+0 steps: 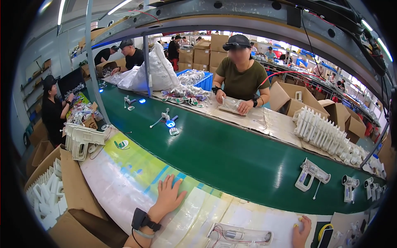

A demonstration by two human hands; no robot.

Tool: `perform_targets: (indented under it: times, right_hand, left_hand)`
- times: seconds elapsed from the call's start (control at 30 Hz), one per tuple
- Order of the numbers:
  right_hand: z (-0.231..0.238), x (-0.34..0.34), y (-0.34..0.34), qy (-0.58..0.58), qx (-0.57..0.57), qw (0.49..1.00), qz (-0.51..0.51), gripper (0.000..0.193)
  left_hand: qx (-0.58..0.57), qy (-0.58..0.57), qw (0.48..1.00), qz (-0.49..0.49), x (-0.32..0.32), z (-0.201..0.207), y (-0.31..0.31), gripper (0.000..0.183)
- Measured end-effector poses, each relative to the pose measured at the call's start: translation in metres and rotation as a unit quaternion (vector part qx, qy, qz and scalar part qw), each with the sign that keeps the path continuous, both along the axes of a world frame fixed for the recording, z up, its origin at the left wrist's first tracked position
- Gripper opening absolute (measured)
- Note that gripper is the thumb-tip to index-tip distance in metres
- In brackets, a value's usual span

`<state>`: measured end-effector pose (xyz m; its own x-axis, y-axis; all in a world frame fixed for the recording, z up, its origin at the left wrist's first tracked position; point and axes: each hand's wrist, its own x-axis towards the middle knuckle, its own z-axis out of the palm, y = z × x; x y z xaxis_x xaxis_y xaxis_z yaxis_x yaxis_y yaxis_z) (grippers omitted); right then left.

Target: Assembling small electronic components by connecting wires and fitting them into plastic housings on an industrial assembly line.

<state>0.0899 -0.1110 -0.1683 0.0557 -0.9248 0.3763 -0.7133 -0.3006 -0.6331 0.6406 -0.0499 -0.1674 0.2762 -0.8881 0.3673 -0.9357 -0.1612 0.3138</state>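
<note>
My left hand [168, 196] lies palm down on the work surface with its fingers spread, holding nothing. It rests over a yellow-green printed sheet [188, 184] under clear film. My right hand [302, 232] is at the lower right, fingers loosely bent and apart, with yellow covers on some fingertips; nothing shows in it. Between the hands, at the lower edge, lies a white plastic housing half [269, 239] with a silver motor [234, 234] and thin red and dark wires inside. Neither hand touches it. The housing's lower part is cut off by the picture edge.
A green conveyor belt [231, 153] runs beyond my bench, carrying a part-assembled housing [307, 175] and lit circuit parts [170, 124]. At left stands a carton [80, 186] of white housings. Across, a co-worker [242, 78] handles a housing. A phone [325, 238] lies right.
</note>
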Motion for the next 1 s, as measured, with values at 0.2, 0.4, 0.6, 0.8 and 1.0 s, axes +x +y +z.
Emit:
perform_targets:
  times: [0.2,0.4,0.6,0.8,1.0]
  right_hand:
    - [-0.031,-0.018,-0.004,0.001,0.003,1.000,-0.013,0.043]
    - [-0.018,-0.007,-0.017,-0.003,-0.022,0.999,-0.041,0.039]
    - [-0.018,-0.003,-0.026,-0.014,-0.026,1.000,0.006,0.040]
    - [-0.010,0.005,-0.016,-0.043,-0.027,0.999,-0.020,0.031]
    - [-0.011,0.022,-0.017,-0.035,-0.021,0.999,-0.012,0.031]
  left_hand:
    - [0.008,-0.001,1.000,-0.005,0.004,-0.011,-0.004,0.056]
    - [0.032,0.014,0.999,-0.002,0.007,-0.007,-0.016,0.056]
    - [0.043,0.002,0.999,-0.015,0.015,-0.007,-0.016,0.054]
    - [0.030,0.000,0.999,-0.028,0.013,-0.013,-0.015,0.053]
    - [0.006,-0.027,0.999,-0.025,0.030,-0.005,-0.006,0.052]
